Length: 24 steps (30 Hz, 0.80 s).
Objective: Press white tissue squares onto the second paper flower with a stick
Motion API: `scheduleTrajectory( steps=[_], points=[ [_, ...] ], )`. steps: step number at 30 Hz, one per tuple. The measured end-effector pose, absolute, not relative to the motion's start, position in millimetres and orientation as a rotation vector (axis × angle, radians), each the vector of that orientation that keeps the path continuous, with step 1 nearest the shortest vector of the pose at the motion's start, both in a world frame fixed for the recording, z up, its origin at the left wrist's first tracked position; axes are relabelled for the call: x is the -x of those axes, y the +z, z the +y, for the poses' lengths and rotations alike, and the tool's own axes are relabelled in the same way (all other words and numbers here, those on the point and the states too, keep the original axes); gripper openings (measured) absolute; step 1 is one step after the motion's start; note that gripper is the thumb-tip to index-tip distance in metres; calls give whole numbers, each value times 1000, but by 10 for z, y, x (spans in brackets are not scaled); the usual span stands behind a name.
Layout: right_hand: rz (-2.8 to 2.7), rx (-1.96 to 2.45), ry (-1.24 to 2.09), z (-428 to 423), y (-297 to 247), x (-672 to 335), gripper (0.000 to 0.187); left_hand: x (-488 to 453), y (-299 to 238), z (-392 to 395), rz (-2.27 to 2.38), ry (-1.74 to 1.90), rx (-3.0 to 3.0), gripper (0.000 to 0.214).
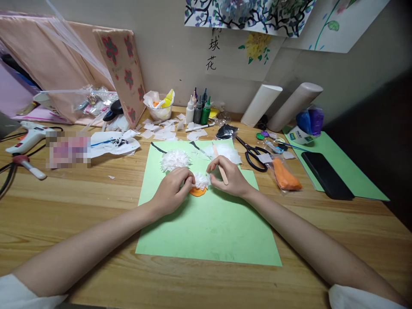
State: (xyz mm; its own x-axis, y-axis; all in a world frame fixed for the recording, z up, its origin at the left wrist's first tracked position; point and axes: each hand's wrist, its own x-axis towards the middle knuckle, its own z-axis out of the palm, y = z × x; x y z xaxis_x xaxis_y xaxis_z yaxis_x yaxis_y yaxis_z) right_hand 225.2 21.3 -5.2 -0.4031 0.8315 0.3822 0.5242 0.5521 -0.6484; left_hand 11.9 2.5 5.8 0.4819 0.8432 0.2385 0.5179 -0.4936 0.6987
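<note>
On the green sheet of paper (206,231) lies an orange disc (198,192) partly covered by a small white ruffled paper tuft (201,180). My left hand (174,189) rests at the tuft's left side, thumb and forefinger pinched together; what is between them is hidden. At the other side, my right hand (229,176) curls its fingers round a flat wooden stick (223,175), its fingertips close to the tuft's edge. A larger white ruffled paper ball (175,160) sits just behind my left hand. Dark strips (158,147) lie at the sheet's back edge.
Black scissors (254,156) and a bag of orange clay (286,175) lie to the right, with a black phone (327,176) beyond. White paper scraps (164,130), paint bottles (198,109) and a plastic cup (159,110) stand behind. A glue gun (30,136) is far left.
</note>
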Motion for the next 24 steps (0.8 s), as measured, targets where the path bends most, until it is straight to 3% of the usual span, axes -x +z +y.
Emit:
scheduleTrajectory(
  steps=[13,24],
  points=[
    [-2147,1046,721,232,-48,-2257,23,-115,63,24,1121,782,-2204,20],
    [-1818,810,703,-7,-56,-2164,28,-97,87,0,1026,848,-2292,14]
  ],
)
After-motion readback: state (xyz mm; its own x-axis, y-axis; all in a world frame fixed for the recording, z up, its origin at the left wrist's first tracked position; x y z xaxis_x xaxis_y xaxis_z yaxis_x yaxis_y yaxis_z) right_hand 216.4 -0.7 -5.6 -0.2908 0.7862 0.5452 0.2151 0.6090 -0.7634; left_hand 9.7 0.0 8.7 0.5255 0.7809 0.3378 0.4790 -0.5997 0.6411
